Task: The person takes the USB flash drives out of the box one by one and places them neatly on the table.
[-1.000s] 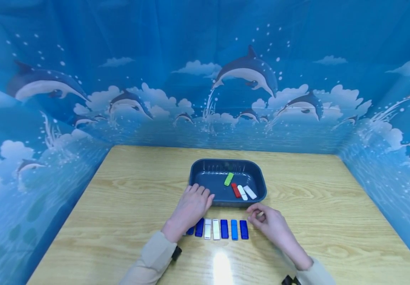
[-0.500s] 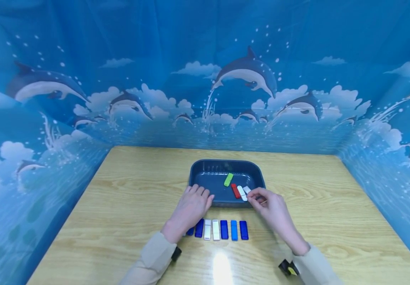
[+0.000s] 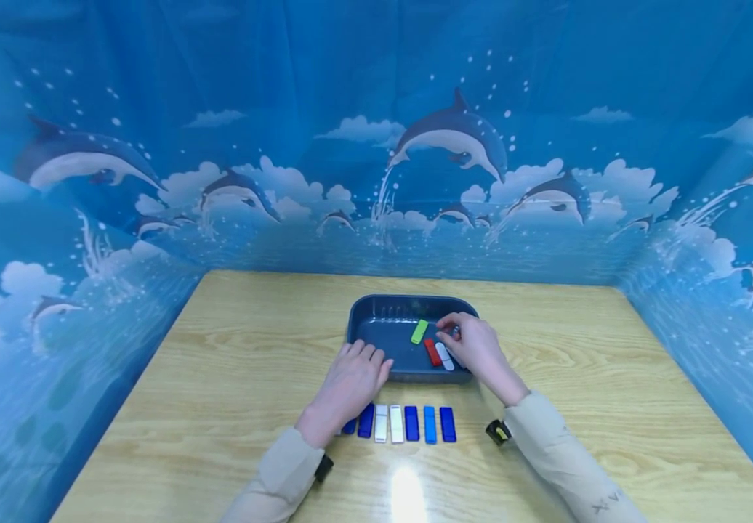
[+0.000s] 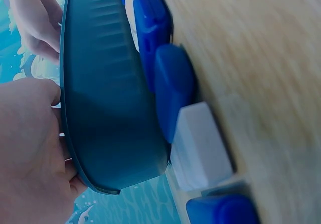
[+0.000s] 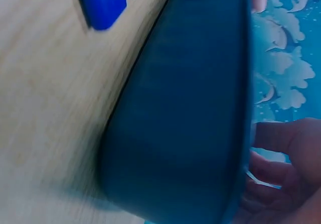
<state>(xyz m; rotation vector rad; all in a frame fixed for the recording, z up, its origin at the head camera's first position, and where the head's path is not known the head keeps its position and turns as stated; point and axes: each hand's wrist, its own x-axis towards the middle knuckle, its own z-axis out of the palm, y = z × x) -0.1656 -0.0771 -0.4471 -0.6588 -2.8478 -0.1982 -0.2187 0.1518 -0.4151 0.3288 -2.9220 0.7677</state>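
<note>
In the head view, my left hand (image 3: 353, 374) holds the front-left corner of a dark blue tray (image 3: 392, 377), its fingers bent over the rim. The left wrist view shows the thumb (image 4: 47, 91) at that rim. My right hand (image 3: 473, 343) is over the tray's right side, thumb and forefinger apart, with nothing clearly visible between them. Near its fingertips lie a green USB flash drive (image 3: 419, 331), a red one (image 3: 432, 352) and a white one (image 3: 445, 357). Another pale drive, seen before, is now hidden by the right hand.
Several flash drives stand in a row before the tray, among them a dark blue one (image 3: 448, 424), a light blue one (image 3: 430, 425) and a silver one (image 3: 381, 423). The left forearm hides the row's left end. A dolphin-print curtain (image 3: 376, 145) encloses the wooden table (image 3: 612, 407).
From beside the row's right end, my right hand has moved up and forward over the tray, then farther in across the pale drive. The left hand and the row have stayed put.
</note>
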